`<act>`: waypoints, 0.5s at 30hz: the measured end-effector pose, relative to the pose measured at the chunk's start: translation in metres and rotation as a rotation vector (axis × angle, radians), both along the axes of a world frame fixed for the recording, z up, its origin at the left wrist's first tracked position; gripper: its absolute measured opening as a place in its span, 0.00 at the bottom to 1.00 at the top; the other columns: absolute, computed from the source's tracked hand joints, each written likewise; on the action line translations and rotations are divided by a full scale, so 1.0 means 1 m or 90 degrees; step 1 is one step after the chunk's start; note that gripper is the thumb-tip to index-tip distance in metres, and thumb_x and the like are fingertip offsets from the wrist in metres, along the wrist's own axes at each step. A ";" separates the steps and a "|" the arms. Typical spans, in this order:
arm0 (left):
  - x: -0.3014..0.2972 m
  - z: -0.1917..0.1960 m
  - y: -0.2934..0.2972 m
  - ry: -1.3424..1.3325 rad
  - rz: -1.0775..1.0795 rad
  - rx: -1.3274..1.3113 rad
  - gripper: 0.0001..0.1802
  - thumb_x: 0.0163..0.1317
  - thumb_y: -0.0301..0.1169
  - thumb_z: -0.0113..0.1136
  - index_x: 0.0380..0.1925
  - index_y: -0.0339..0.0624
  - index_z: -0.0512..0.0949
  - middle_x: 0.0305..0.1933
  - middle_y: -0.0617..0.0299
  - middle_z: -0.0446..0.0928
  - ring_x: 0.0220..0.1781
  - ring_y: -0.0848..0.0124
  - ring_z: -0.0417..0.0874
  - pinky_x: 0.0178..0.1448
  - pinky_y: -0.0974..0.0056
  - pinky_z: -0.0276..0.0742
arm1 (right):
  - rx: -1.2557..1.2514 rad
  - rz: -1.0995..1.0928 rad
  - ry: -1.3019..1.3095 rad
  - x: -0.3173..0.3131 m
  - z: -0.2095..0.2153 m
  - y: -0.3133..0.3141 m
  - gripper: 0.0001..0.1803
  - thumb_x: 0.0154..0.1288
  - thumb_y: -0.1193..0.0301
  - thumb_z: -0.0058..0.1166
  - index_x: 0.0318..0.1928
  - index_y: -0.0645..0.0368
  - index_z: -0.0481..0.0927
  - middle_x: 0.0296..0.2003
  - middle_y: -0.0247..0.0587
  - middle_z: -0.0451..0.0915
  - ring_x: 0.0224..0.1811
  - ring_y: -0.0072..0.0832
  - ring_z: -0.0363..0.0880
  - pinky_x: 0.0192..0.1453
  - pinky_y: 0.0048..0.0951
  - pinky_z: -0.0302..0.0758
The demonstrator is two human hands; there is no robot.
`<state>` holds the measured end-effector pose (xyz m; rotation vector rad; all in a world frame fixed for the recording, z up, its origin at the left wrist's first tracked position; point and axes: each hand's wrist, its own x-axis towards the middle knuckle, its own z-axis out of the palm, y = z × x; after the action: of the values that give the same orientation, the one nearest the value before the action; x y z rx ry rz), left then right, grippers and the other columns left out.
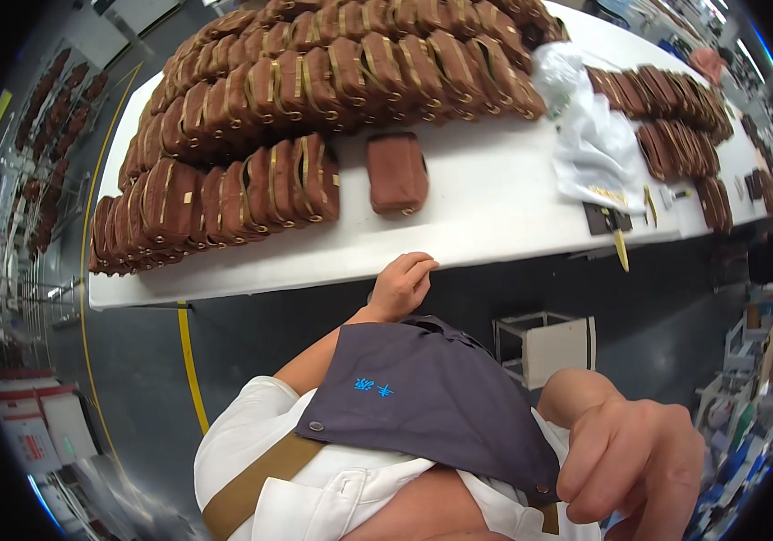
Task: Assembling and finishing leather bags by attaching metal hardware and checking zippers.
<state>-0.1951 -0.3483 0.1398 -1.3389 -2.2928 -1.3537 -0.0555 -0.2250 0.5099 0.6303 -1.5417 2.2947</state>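
Note:
My left hand (402,287) is at the front edge of the white table, its fingers curled together and nothing visible in them. Just beyond it, a single brown pouch (396,173) with a zipper stands apart on the tabletop. To its left is a row of brown pouches (215,203) with gold-coloured zippers, packed side by side. My right hand (634,455) is raised close to the camera at lower right. Its fingers are bent inward, and the fingertips are partly hidden, so whatever they may hold cannot be made out.
More rows of pouches (341,77) fill the back of the white table (486,194). Right of them lie a white plastic bag (598,149), a dark pad with a yellow-handled tool (620,248) and further pouches (675,149). A white stool-like frame (556,347) stands below; racks (48,153) are at left.

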 end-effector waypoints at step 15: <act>-0.081 -0.037 0.069 0.173 0.328 -0.207 0.33 0.54 0.36 0.70 0.61 0.41 0.73 0.61 0.43 0.70 0.65 0.44 0.68 0.69 0.47 0.65 | -0.046 -0.298 -0.121 0.118 -0.021 0.084 0.06 0.61 0.72 0.67 0.38 0.45 0.92 0.22 0.32 0.78 0.11 0.19 0.63 0.18 0.22 0.41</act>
<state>-0.2756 -0.2794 0.1032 -0.8353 -2.4853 -0.6220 0.0628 -0.1410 0.4887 0.0207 -1.4840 2.0776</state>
